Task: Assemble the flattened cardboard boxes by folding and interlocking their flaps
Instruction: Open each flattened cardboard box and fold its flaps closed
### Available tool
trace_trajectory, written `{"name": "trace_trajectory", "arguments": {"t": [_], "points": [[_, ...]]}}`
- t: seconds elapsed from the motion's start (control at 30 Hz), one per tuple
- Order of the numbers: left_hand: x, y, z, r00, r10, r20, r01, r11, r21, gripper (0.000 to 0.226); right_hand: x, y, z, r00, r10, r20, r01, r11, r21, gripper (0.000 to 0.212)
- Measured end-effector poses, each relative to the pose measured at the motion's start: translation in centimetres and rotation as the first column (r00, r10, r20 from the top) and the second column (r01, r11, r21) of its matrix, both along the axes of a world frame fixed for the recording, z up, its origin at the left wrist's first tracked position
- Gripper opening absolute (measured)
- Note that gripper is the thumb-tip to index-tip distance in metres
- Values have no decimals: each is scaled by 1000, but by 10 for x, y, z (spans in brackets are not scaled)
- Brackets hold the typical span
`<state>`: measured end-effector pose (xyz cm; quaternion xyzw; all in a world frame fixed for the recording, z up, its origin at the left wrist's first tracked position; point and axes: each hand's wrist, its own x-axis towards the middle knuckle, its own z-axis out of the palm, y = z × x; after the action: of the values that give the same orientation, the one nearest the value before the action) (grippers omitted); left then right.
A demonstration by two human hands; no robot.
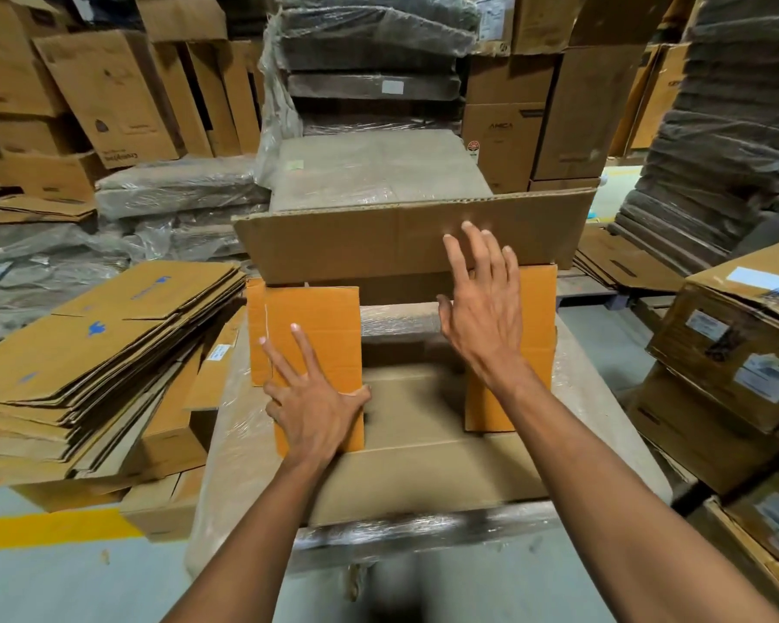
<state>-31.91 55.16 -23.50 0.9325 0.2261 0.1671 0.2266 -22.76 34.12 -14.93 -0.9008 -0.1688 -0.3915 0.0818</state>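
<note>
Two orange cardboard flaps [315,317], left hand [315,411] pressing one — right hand [482,317] spread

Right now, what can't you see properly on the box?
Head view:
- Right flap: partly hidden behind the right hand.
- Right hand's fingertips: motion-blurred, so contact with the far flap is unclear.
- Left flap: near corner covered by the left hand.
- Labels on the stacked cartons: too small and blurred to read.
</note>
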Motion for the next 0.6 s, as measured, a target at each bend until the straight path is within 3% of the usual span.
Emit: {"name": "trace_trajectory", "arguments": {"t": [0.2,0.37,0.5,0.6], "points": [[2,2,2,1000,-16,9,16,1000,-14,145,30,8,17,993,-27,-117,19,997,-71,103],[25,13,28,995,-64,-76,61,997,-38,143,35,10,16,985,-54,-166,44,997,-61,113],[50,30,58,977,-134,-164,116,987,-111,142,32,8,12,977,-73,-198,65,997,-50,102],[67,40,73,969,-174,-178,143,974,-173,142,24,3,6,965,-95,-244,73,993,-96,77]]}}
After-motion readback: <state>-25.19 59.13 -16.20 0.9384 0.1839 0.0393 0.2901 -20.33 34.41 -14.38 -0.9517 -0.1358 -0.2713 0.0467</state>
